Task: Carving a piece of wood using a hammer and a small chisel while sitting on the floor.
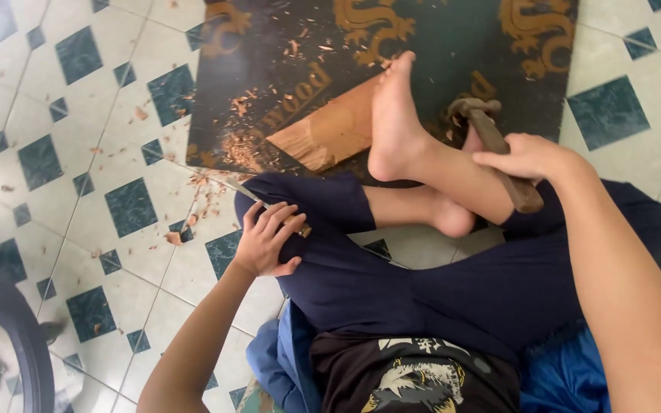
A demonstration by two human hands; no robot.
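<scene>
I sit cross-legged on a tiled floor. My left hand (267, 239) rests on my left knee and grips a chisel (248, 193) whose thin metal blade points up-left. My right hand (525, 157) rests on my shin and holds the brown wooden handle of a hammer (499, 149), its metal head pointing away from me. A carved block of wood (330, 130) lies on a dark mat (437, 46), pinned under my bare foot (395, 122).
Wood shavings (242, 145) are scattered over the mat's near-left corner and the white and dark green floor tiles (78, 115). A dark curved object (9, 321) stands at the lower left. Blue cloth (277, 359) lies beneath me.
</scene>
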